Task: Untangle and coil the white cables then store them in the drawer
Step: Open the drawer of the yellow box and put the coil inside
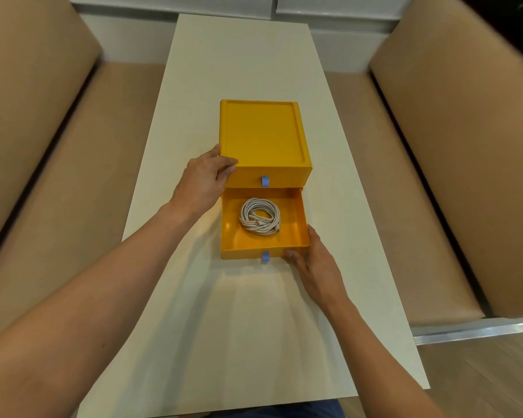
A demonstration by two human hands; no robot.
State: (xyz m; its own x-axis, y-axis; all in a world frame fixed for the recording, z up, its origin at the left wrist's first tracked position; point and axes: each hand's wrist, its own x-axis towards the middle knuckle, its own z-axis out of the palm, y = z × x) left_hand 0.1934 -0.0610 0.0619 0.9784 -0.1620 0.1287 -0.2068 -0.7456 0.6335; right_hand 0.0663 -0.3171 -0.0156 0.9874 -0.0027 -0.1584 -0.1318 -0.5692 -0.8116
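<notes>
Head view: the left grip (pixel 207 179) is clamped on the near left corner of the yellow drawer unit (pixel 260 131), thumb on its top edge and fingers curled over its front. The right grip (pixel 311 260) holds the near right corner of the pulled-out lower drawer (pixel 303 218), thumb along the side wall and fingertips on the front face. The white cables (pixel 260 217) lie coiled on the drawer floor, between the two grips and just ahead and left of the right one.

What is left looks like sliding the drawer home. The right grip would push from one corner, well right of the blue tab (pixel 265 257), so the drawer may twist and bind in its slot. If the left grip slackens, the whole unit could skid away across the table (pixel 242 55). The coil lies loose, and a sharp shove may spring a loop up to catch under the upper drawer (pixel 284 173). The left fingers sit near that gap and could get pinched
</notes>
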